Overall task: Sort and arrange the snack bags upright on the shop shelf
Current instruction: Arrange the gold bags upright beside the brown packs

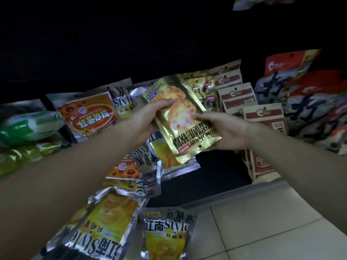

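- I saw the gold foil bag (185, 119) held in the air above the dark shelf (216, 171), tilted, with its printed text upside down and its hang-hole end towards me.
- The left hand (148, 119) gripped the bag's upper left edge, fingers curled over the glossy front and thumb behind.
- The right hand (228, 131) pinched the bag's lower right corner, its fingertips on the front face and the palm under the bag.
- The bag was a flat, rectangular pouch of reflective metallic film with crimped seams and a bright glare patch at its centre.
- Beneath it, several silver-and-yellow pouches (150, 156) lay flat and overlapping on the shelf, their foil edges creased.
- Two more silver-and-yellow bags (167, 233) lay in the foreground; I could not tell whether they rested on the shelf lip or on the pale tiled floor (262, 231).
- An orange-fronted bag (88, 115) leaned upright at the back left, beside soft green packets (26, 126) of puffy film.
- At the back right, matte kraft-paper bags with red labels (262, 117) stood in a stepped row, each with a punched hang hole.
- Further right, large red-and-white bags (309, 102) leaned against one another, their surfaces wrinkled.
- A second gold bag (201, 87) stood upright just behind the held one.
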`<state>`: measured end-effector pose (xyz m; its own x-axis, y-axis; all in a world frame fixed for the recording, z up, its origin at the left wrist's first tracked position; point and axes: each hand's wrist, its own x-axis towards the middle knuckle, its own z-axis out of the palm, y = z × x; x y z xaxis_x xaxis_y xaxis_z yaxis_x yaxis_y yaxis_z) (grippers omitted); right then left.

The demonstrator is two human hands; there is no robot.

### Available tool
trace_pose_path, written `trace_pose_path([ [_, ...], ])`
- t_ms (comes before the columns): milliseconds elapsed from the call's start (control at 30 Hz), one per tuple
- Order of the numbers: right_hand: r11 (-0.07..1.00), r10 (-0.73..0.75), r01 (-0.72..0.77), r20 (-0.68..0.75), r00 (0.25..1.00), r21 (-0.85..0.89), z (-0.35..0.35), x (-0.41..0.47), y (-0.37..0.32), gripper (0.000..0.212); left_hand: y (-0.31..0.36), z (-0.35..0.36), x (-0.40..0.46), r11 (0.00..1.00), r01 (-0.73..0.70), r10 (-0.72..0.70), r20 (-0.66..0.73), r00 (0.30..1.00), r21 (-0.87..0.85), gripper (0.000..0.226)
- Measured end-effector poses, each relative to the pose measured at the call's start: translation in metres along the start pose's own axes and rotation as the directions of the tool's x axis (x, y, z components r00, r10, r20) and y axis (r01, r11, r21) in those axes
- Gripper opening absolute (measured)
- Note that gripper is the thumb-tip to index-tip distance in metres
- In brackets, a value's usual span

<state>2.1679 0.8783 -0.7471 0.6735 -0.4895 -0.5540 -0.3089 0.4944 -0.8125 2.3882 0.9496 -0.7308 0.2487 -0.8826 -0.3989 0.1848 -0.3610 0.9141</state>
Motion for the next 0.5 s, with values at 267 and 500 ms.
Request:
trace_pose_path([
  [267, 0.987, -0.121, 0.099, -0.182, 0.976, -0.127, -0.046, -0.016, -0.019, 0.045, 0.003, 0.01, 0.005, 0.999, -0.012, 0.009, -0.071, 0.997, -0.035, 0.041],
  [500, 0.919, -0.361, 0.382, -0.587, 0.725, -0.094, -0.064, -0.015, -0.029, 0.055, -0.008, 0.005, 0.005, 0.962, 0.105, -0.159, 0.209, 0.965, 0.251, 0.032],
])
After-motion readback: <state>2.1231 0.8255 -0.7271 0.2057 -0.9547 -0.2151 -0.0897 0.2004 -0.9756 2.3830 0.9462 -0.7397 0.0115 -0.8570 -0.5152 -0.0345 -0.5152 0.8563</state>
